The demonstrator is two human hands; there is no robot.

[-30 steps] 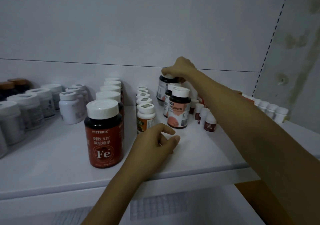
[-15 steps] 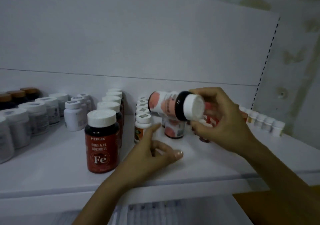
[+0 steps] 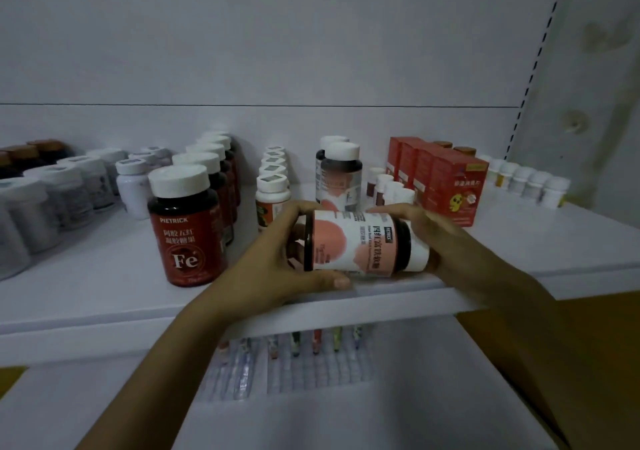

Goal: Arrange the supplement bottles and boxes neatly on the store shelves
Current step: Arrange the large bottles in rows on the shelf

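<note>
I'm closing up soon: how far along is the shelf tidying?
Done: the Fe bottles and red boxes stand in front-to-back rows. In hand: the left hand and right hand hold a pink-labelled bottle sideways over the front of the shelf. Left: stand it upright, likely with the two matching bottles behind.

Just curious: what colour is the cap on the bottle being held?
White cap, seen in the head view.

white shelf, carrying: row of dark red bottles, white caps, front one marked fe; grey jars at left; brown-capped bottles rear left; row of orange-label bottles; two pink-label bottles; row of red boxes; small white bottles far right.
</note>
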